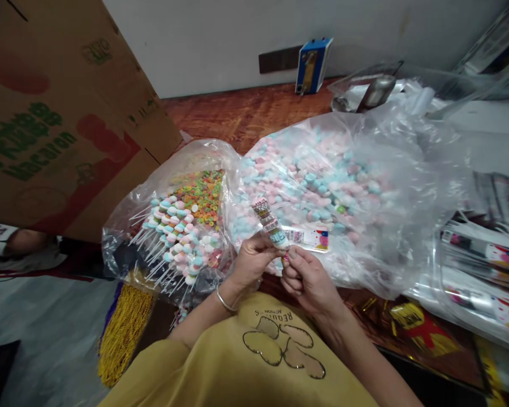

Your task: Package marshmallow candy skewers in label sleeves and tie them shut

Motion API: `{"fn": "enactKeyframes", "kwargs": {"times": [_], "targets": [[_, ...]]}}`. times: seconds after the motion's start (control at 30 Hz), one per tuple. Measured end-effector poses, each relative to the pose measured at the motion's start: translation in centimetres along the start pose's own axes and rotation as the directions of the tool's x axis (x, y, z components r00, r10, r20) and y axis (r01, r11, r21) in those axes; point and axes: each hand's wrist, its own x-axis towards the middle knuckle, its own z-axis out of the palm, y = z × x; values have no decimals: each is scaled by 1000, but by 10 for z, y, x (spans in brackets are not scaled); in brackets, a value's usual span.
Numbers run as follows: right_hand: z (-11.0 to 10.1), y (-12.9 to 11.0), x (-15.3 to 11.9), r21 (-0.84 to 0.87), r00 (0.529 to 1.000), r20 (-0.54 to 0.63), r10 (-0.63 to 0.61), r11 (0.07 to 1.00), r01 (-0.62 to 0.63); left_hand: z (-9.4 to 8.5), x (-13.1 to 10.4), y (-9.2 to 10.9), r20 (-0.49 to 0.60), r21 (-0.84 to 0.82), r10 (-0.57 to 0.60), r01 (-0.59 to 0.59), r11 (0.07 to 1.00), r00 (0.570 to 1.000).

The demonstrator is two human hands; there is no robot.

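Note:
A small printed candy wrapper stands up from between my hands, with pale blue and white at its lower part; its exact contents are hard to make out. My left hand grips the wrapper from the left. At its bottom end, my right hand is closed in a pinch, with a bit of something pink and yellow at the fingertips. Behind them lies a flat printed bag on a big clear plastic bag of pink and blue marshmallows. To the left, marshmallow sticks are piled in rows.
Colourful cereal rings fill a clear bag under the sticks. A large cardboard box stands at left. Stacked printed bags lie at right. A blue device stands by the wall. Yellow fringe hangs at lower left.

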Motion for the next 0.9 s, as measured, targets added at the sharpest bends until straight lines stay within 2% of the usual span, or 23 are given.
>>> {"fn": "enactKeyframes", "kwargs": {"times": [0.1, 0.2, 0.27, 0.33, 0.4, 0.43, 0.47, 0.5, 0.53, 0.57, 0.63, 0.7, 0.77, 0.83, 0.9], "targets": [[-2, -4, -3, 150, 970, 191, 149, 972, -179, -9, 0, -2, 169, -70, -136, 150, 986, 976], [-2, -1, -11, 221, 920, 330, 212, 930, -294, -17, -5, -2, 369, -67, -212, 253, 965, 905], [-1, 6, -17, 246, 899, 375, 224, 911, -330, -18, -9, -2, 434, -44, -230, 276, 960, 871], [1, 13, -24, 267, 923, 329, 198, 918, -292, -14, -13, -5, 433, -44, -214, 258, 965, 876], [0, 19, -32, 225, 972, 184, 145, 957, -185, -4, -18, -9, 413, -52, -204, 247, 968, 888], [-2, 22, -37, 138, 991, 83, 103, 984, -114, 2, -21, -11, 398, -52, -208, 248, 967, 893], [-5, 24, -44, -12, 999, -24, 38, 999, -38, 7, -22, -12, 383, -51, -205, 243, 969, 901], [-10, 26, -52, -217, 991, -120, -55, 976, 28, 12, -22, -13, 363, -53, -189, 223, 973, 912], [-17, 27, -61, -441, 967, -190, -168, 895, 68, 17, -21, -14, 340, -58, -157, 187, 981, 927], [-25, 29, -71, -638, 931, -231, -284, 766, 76, 20, -20, -15, 317, -64, -118, 145, 987, 941], [-45, 32, -93, -876, 847, -265, -460, 482, -13, 23, -15, -17, 294, -68, -66, 89, 994, 954], [-66, 37, -113, -945, 776, -308, -550, 269, -184, 24, -11, -20, 300, -48, -85, 104, 993, 950], [-82, 44, -125, -935, 728, -327, -602, 96, -340, 25, -9, -25, 317, -16, -127, 139, 990, 940], [-92, 50, -130, -906, 726, -307, -615, -44, -420, 24, -10, -30, 330, 23, -154, 155, 988, 931], [-95, 55, -127, -882, 746, -281, -603, -144, -449, 24, -12, -34, 343, 65, -162, 149, 987, 925]]}}
